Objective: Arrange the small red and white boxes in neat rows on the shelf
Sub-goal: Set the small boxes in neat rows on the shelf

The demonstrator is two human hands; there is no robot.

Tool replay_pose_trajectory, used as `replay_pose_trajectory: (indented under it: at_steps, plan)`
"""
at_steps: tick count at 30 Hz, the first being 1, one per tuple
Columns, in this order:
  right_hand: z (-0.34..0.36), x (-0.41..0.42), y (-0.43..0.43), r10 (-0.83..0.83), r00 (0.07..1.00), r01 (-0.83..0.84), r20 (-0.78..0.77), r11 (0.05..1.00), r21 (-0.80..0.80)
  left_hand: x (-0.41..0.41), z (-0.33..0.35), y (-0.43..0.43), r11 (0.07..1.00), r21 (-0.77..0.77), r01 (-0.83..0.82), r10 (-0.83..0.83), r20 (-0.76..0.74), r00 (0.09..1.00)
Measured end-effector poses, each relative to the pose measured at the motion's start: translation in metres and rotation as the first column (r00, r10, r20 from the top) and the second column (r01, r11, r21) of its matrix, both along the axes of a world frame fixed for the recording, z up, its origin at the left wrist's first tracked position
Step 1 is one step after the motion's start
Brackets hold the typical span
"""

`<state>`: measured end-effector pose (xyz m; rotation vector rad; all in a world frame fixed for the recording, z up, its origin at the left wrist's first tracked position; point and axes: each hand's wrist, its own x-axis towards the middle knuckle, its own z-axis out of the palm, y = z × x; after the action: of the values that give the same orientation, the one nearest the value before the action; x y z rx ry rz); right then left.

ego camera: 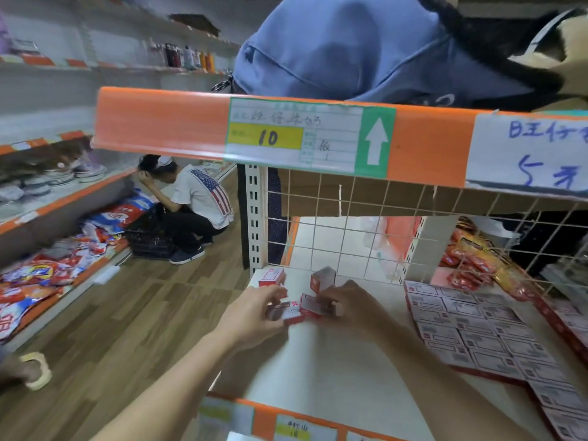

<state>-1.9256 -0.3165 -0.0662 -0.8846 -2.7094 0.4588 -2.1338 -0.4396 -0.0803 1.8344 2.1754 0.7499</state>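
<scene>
Both hands meet over the white shelf [337, 370]. My left hand [251, 313] grips a small red and white box [286, 310] by its left end. Touching that box lies a second box [313, 305], which my right hand [350, 302] holds from the right. Two more loose boxes sit behind them: one lying flat [272, 277] at the back left, one standing on end [323, 279] just above my right hand. Several boxes lie in neat rows [483, 332] along the right side of the shelf.
A wire grid [350, 230] backs the shelf. An orange-edged upper shelf [191, 125] with a price label hangs just above, carrying a blue bag [350, 49]. Red snack packs [471, 265] lie behind the rows. A person crouches [194, 205] in the left aisle by low shelves.
</scene>
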Motion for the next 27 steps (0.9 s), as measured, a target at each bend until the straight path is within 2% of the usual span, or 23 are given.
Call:
replay_pose_trajectory:
  at_steps: [6, 17, 24, 27]
  plan:
    - [0.006, 0.042, -0.005, -0.09, 0.988, 0.092, 0.128, 0.996, -0.01, 0.014, 0.006, -0.006, 0.997, -0.058, 0.044, -0.044, 0.006, 0.999]
    - [0.025, 0.145, -0.05, -0.177, 0.98, 0.179, 0.088, 0.984, -0.011, 0.117, 0.02, -0.027, 0.993, -0.095, 0.076, -0.074, 0.021, 0.997]
    - [0.025, 0.228, -0.077, -0.312, 0.946, 0.313, 0.092, 0.95, -0.006, 0.199, 0.021, -0.022, 0.981, -0.06, 0.186, -0.18, 0.102, 0.978]
    - [0.029, 0.248, -0.081, -0.354, 0.932, 0.353, 0.08, 0.935, 0.027, 0.224, 0.023, -0.017, 0.983, -0.022, 0.18, -0.176, 0.109, 0.978]
